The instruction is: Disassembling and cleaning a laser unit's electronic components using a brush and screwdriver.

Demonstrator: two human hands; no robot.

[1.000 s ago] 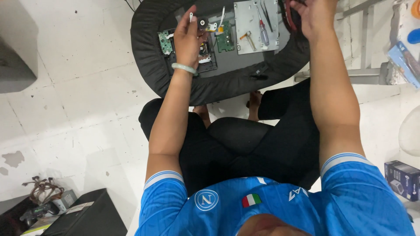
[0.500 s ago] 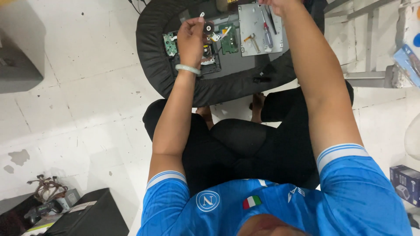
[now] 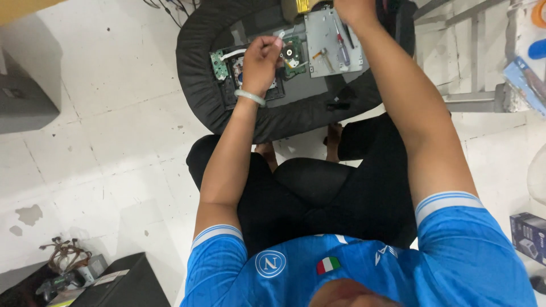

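I sit cross-legged on a white tiled floor, facing a black padded tray [image 3: 199, 85] that holds disassembled electronics. My left hand [image 3: 261, 57], with a pale bracelet on the wrist, is closed on a small white part held just above a green circuit board [image 3: 219, 62] and a black drive mechanism [image 3: 293, 54]. My right hand [image 3: 352, 10] reaches to the top edge of the view over a grey metal plate [image 3: 324, 37]; its fingers are cut off by the frame. A screwdriver [image 3: 341, 48] lies on that plate.
A grey box [image 3: 23, 102] stands at the left. At lower left sit a black case [image 3: 114, 284] and a bundle of wires [image 3: 65, 256]. A metal frame [image 3: 472, 51] and blue items [image 3: 523, 74] are at the right, and a small boxed item [image 3: 529, 236] at lower right.
The view has shifted, so the tray sits lower and further left of the frame's top. My left hand has lifted the small white part slightly; my right hand stays at the top edge.
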